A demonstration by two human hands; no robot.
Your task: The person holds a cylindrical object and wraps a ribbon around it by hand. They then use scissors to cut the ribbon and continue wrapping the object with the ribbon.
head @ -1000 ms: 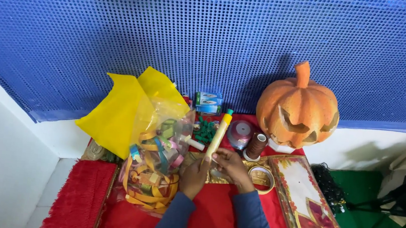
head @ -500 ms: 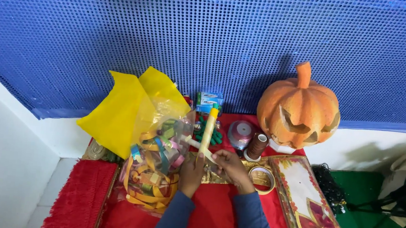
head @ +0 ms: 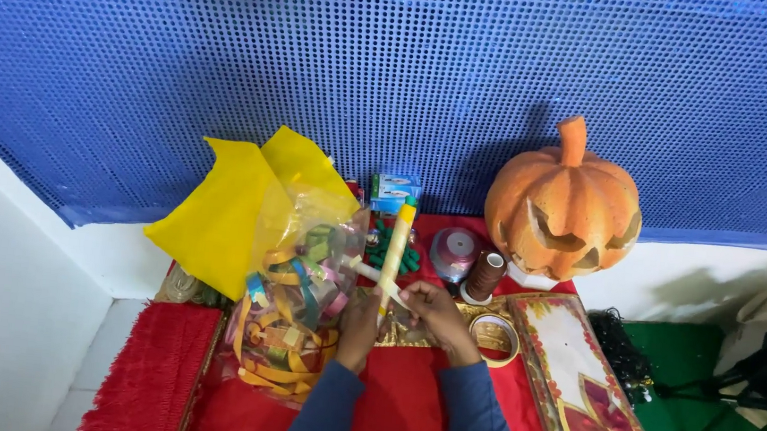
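My right hand grips the lower end of a long cream stick with a green tip, held nearly upright over the red cloth. My left hand sits just left of it, fingers closed at the base of a second short pale stick that crosses the first. Directly left of my left hand stands a clear plastic bag stuffed with coloured paper strips. Both forearms wear dark blue sleeves.
A yellow sheet lies behind the bag. An orange carved pumpkin sits at the back right. A brown thread spool, a silvery ribbon roll, a tape ring, green pieces, a small teal box and a patterned tray surround my hands.
The long stick has swung from leaning right to nearly upright, its tip shifting left. Both hands stay in the same spot.
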